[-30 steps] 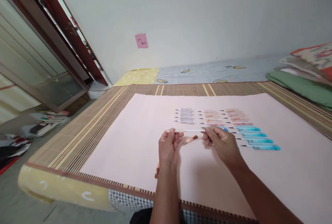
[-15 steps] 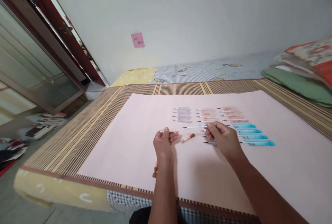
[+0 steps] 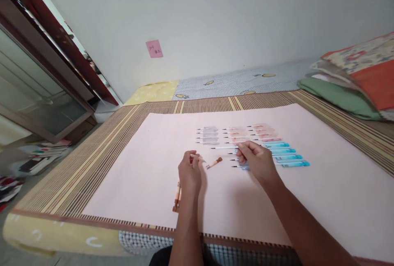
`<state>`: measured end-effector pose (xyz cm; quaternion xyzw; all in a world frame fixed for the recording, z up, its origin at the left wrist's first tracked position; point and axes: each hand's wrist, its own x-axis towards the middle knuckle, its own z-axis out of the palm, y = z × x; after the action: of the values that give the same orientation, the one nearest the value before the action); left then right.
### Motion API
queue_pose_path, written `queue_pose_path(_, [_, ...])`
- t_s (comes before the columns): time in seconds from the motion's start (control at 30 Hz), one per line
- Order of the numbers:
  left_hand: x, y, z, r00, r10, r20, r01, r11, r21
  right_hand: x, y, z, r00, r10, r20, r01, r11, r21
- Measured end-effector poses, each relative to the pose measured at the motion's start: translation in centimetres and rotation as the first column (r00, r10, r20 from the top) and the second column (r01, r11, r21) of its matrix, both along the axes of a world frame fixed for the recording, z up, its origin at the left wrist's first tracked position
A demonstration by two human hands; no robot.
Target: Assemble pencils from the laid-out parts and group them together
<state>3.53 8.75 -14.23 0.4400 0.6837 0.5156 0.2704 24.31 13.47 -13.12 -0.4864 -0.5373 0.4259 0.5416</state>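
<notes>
Head view: your left grip [image 3: 189, 172] pinches a pale stick [image 3: 200, 159]; your right grip [image 3: 257, 159] pinches a white, dark-tipped rod [image 3: 224, 147] over the pink sheet [image 3: 138, 167]. Handwriting on the pink note [image 3: 154, 49] is too small to read. Open room runs from your left grip to the sheet's left edge.

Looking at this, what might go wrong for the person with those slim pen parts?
The thin white pen refill is pinched by one end in the right hand, so it could tilt or slip.
That hand also overlaps the rows with blue pen parts in this view, so lowering it might disturb them.
Brown-ended pen parts lie close beside the left forearm; a sideways move might knock them.
</notes>
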Motion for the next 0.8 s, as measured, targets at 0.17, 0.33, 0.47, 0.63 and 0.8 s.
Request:
queue_pose_path(0.17, [-0.6, -0.2, 0.7, 0.997, 0.064, 0.05, -0.065, 0.998, 0.024, 0.4, 0.1, -0.2, 1.0, -0.003, 0.002, 0.003, 1.0, -0.005])
queue_pose_path(0.33, [-0.8, -0.5, 1.5, 0.968, 0.227, 0.107, -0.237, 0.968, 0.087, 0.2, 0.4, -1.2, 1.0, 0.024, -0.011, -0.024, 0.999, -0.031])
queue_pose_path(0.47, [-0.8, -0.5, 1.4, 0.986, 0.166, 0.0, -0.166, 0.985, 0.042, -0.2, 0.6, -1.8, 0.998, 0.044, -0.049, -0.045, 0.999, -0.024])
queue_pose_path(0.63, [-0.1, 0.1, 0.8, 0.952, -0.031, -0.304, -0.012, 0.99, -0.138, -0.4, 0.6, -1.8, 0.997, 0.036, -0.066, -0.039, 0.998, -0.04])
queue_pose_path(0.8, [0.7, 0.7, 0.5, 0.879, -0.192, -0.435, 0.072, 0.958, -0.277, -0.4, 0.4, -1.4, 0.997, 0.037, -0.065, -0.04, 0.998, -0.052])
